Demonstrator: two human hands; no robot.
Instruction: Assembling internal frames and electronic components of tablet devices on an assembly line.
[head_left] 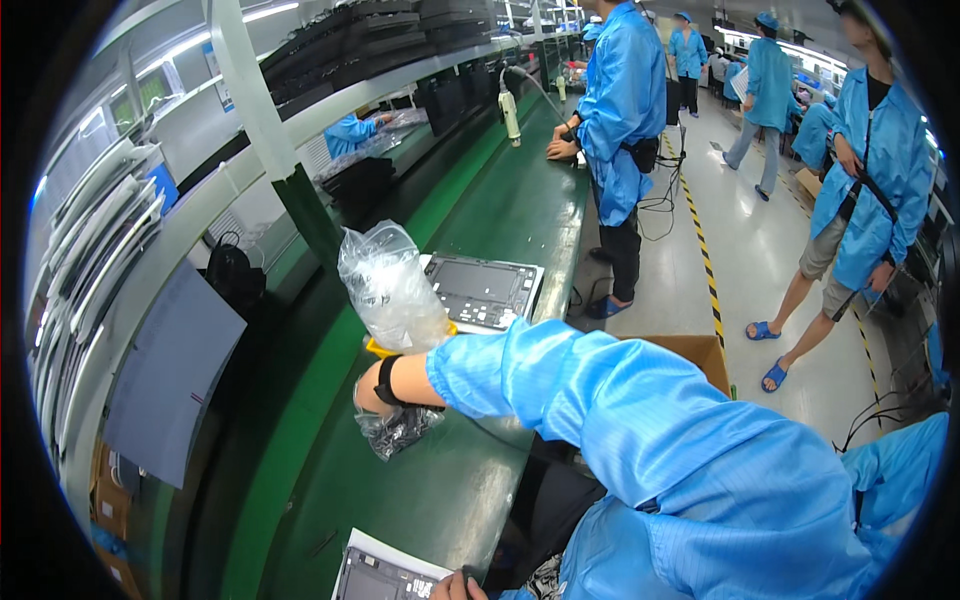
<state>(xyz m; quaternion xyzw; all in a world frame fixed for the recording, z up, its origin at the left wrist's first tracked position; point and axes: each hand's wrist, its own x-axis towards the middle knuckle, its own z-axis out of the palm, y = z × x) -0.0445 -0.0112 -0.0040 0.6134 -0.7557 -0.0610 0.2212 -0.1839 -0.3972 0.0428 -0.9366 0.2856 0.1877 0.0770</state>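
My right arm, in a blue sleeve with a black wrist strap [388, 382], reaches across the green conveyor belt. At its end my right hand [370, 396] is at a clear plastic bag [396, 432] of small dark parts; its fingers are hidden. Just beyond stands a larger clear bag [385, 280] of pale contents, with a yellow rim [380, 348] at its base. By the lower edge, my left hand [455, 588] shows only in part, fingers bent, beside an opened tablet-like device [375, 578]. Something dark, too cut off to name, is at those fingers.
Another opened device [485, 290] lies on the belt [470, 465] past the bags. A hanging electric screwdriver [509, 115] and a co-worker in blue [625, 90] are farther along. A cardboard box [690, 355] stands right of the belt. A metal post [265, 110] rises at left.
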